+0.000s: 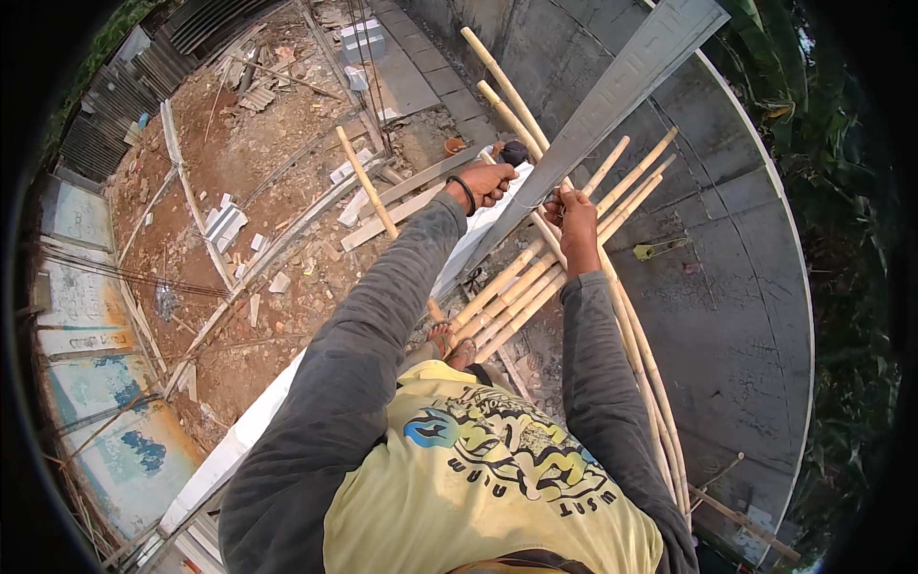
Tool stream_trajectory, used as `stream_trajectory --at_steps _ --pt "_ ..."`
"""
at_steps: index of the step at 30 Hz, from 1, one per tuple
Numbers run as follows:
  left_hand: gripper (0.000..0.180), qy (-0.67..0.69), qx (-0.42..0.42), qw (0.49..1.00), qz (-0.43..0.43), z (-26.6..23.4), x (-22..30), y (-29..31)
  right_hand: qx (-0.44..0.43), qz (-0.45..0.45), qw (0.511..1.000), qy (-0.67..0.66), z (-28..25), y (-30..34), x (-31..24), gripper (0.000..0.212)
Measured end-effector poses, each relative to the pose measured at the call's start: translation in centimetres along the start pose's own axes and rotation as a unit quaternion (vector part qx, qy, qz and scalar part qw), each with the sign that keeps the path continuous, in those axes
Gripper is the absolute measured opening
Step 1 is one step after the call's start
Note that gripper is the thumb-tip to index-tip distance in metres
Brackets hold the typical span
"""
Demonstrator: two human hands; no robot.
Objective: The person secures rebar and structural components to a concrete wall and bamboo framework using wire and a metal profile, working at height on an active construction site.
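Observation:
A long grey metal beam [622,100] slants from the upper right down between my hands. On its left side, my left hand [488,186], with a dark band at the wrist, is closed with fingers pinched together. My right hand [576,222] is closed too, thumb and fingers pinched against the beam's right side beside an upright bamboo pole [504,72]. A thin strand seems to cross the beam between them, too fine to make out. Below, my sandalled feet [451,342] stand on a row of bamboo poles [512,297].
A white wall top [244,430] runs down to the lower left. Rubble and planks [402,206] lie on the ground far below. At right rises a grey wall [708,287], with long bamboo poles [645,383] beside my right arm. A dark rounded shape [514,153], perhaps a person's head, shows beyond my left hand.

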State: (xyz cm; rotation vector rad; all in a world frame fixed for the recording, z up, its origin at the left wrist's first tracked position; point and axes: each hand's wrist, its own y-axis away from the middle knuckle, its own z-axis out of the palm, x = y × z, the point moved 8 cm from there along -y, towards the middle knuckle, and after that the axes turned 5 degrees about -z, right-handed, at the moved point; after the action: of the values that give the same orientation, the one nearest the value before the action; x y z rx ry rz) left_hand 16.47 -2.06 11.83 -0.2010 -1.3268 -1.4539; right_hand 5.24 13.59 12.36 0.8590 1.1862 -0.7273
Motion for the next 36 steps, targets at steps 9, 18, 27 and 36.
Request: stream_trajectory --at_steps 9,18,27,36 --pt "0.019 0.024 0.044 0.998 0.028 -2.5 -4.3 -1.2 -0.008 0.051 0.998 0.047 0.0 0.3 2.8 0.017" --pt "0.021 0.019 0.084 0.986 0.140 -1.3 -2.2 -2.2 0.100 0.043 0.993 -0.035 -5.4 0.0 3.4 0.017" --pt "0.025 -0.191 0.088 0.976 0.066 -2.3 -2.8 -0.7 -0.008 0.076 0.997 0.014 -2.0 0.9 1.6 0.030" --pt "0.029 -0.056 0.063 0.994 0.062 -1.4 -2.4 1.3 0.023 0.183 0.974 -0.128 0.7 2.5 3.6 0.029"
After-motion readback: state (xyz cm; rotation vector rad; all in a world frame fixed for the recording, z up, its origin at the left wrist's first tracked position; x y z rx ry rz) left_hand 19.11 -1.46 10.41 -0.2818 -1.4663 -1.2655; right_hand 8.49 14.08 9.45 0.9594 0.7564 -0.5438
